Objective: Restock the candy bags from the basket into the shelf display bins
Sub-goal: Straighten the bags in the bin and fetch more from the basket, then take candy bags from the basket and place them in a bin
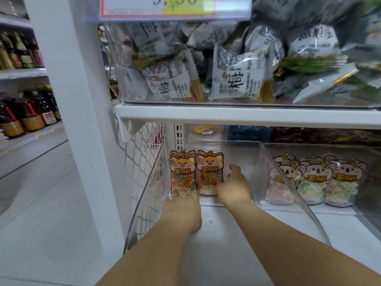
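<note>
- The two candy bags stand upright side by side in the back left corner of the clear display bin point(257, 162) on the lower shelf point(226, 234). The left candy bag point(182, 170) touches the right candy bag point(209, 170).
- Your left hand point(183, 205) is at the foot of the left candy bag, with its fingers point(178, 191) against the bottom edge. I cannot tell whether they are pinching it or only pressing.
- Your right hand point(233, 188) is at the lower right side of the right candy bag, with the thumb point(235, 168) lifted clear. Its fingers are hidden behind the palm, so I cannot tell what grip it has.
- The bags look light. Each is a thin, glossy film pouch with loose sweets pooled in the lower half and a flat printed top.
- They will likely be floppy and top-light, so one nudged at the top may tip forward or slide on the smooth bin floor.
- The film looks slippery. Take each bag low, across the filled part, where the sweets give your fingers something firm to press on.
- Squeeze gently, because the contents could crush or the seam could crease.
- The right back part of the bin is free beside your right hand, so further bags could line up there.
- The basket is not in view.
- The koala bags point(315, 178) sit in the neighbouring bin point(309, 146), beyond the clear wall.
</note>
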